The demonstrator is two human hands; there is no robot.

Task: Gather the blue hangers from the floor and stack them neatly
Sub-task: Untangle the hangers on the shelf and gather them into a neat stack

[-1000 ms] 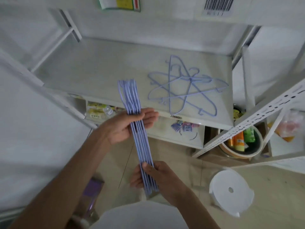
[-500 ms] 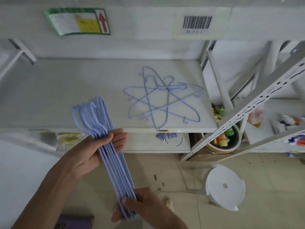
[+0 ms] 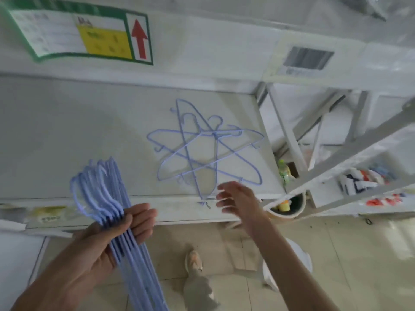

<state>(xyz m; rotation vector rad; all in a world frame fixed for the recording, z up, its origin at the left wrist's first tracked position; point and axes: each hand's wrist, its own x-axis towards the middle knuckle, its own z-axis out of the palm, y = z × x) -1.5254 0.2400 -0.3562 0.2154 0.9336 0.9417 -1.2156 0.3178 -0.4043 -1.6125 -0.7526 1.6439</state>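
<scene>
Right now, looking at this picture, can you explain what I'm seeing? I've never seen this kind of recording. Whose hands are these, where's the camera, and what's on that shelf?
There is no machine here. The one view comes from a wide-angle camera worn on a person's head, looking forward and down, so the two arms reaching in from the bottom are that person's own. The left hand grips a bundle of blue hangers, lined up side by side with their hooks pointing away from the person. The right hand holds nothing; its fingers are spread, reaching toward the front edge of a white shelf. On that shelf lies a loose pile of blue hangers, crossed over one another like a star. Below is a tiled floor.
</scene>
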